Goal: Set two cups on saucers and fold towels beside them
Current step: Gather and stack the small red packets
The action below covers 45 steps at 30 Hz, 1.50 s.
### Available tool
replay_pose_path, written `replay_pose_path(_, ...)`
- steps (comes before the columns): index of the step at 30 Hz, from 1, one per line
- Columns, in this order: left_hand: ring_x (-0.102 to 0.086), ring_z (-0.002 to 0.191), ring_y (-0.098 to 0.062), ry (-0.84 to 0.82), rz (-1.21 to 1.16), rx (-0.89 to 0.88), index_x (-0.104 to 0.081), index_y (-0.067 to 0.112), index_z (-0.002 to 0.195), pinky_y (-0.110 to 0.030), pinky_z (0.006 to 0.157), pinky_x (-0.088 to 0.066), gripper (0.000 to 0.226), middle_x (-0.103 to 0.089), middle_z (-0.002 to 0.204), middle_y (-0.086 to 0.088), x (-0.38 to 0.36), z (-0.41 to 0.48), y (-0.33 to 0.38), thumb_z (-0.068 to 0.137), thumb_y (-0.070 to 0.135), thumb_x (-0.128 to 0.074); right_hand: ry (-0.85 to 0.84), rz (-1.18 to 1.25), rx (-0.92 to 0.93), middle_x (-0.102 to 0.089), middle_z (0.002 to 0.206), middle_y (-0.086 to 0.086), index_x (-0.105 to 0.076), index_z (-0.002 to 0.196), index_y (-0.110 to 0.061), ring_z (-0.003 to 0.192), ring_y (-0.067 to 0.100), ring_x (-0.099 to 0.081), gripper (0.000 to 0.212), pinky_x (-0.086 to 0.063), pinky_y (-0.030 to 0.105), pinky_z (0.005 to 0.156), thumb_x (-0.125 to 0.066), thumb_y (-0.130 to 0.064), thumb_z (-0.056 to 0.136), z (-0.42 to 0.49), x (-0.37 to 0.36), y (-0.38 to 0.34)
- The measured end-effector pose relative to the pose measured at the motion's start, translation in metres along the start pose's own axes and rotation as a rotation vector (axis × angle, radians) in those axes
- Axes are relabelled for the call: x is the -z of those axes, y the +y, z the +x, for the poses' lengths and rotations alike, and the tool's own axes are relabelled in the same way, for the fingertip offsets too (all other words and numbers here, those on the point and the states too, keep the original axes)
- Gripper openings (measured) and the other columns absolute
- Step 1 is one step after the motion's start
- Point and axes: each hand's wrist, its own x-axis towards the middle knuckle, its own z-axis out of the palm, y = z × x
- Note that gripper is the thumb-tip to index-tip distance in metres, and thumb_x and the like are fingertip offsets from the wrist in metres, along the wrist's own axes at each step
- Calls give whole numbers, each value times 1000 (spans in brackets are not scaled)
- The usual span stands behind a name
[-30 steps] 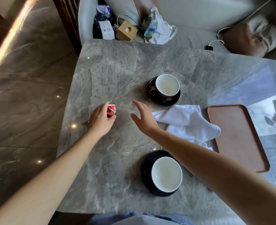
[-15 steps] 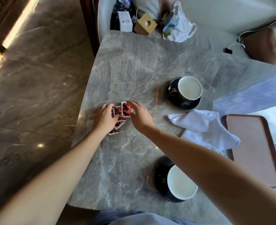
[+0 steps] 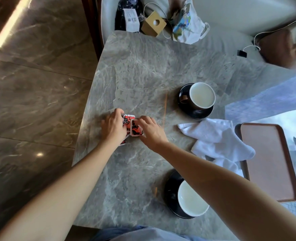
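Note:
Two black cups with white insides stand on black saucers on the grey marble table [image 3: 140, 70]: the far cup [image 3: 202, 95] on the far saucer [image 3: 200, 113], the near cup [image 3: 190, 200] on the near saucer [image 3: 170, 192], partly behind my right forearm. A crumpled white towel [image 3: 217, 140] lies between them, unfolded. My left hand [image 3: 111, 127] and my right hand [image 3: 150, 131] both grip small red-and-black packets [image 3: 133, 126] at the table's left side.
A brown tray [image 3: 269, 162] lies at the right, its left edge under the towel. Beyond the table's far edge a sofa holds a wooden tissue box [image 3: 153, 23], a printed bag [image 3: 187, 23], a dark packet and a charger cable. Polished floor lies to the left.
My right hand has reached over to the packets that the left hand held and now grips them too. The view has shifted, so everything sits further right in the frame.

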Motion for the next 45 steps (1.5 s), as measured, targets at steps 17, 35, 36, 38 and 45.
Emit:
replay_pose_path(17,-59,81,-35,-11,-246,-47,-54,4,90,-40,69,-47,12,-65,90,-16,-7,-35,-4,83,13,-58,-27,145,-197,-50,105,6,-55,97,-19,83,32,-58,23,-52,41,70,-49,-4,82,-44,-12,0)
replay_pose_path(35,-61,56,-6,-248,-1020,360,-61,15,105,-16,45,-46,36,-65,79,-3,17,-109,-5,100,31,-29,47,361,-1,-69,89,9,-67,93,-10,81,23,-62,17,-52,40,77,-67,-10,76,-60,17,-53)
replay_pose_path(36,-62,55,-4,-243,-1011,360,-61,16,105,-15,43,-46,38,-66,79,-3,18,-110,-5,100,33,-28,61,325,21,-67,93,9,-67,95,-12,85,25,-62,19,-51,41,77,-66,-11,76,-61,16,-56)
replay_pose_path(38,-64,64,-7,-277,-967,345,-62,17,107,-15,44,-48,43,-68,87,-6,23,-114,-7,100,39,-26,87,291,51,-61,99,6,-65,102,-18,87,22,-59,26,-51,37,75,-65,-11,77,-62,13,-61)
replay_pose_path(45,-63,71,-2,-335,-927,277,-58,27,109,-19,51,-41,22,-65,89,6,28,-122,-15,98,28,-38,25,300,121,-57,101,4,-63,105,-15,79,16,-54,27,-46,29,72,-67,-11,80,-57,7,-69)
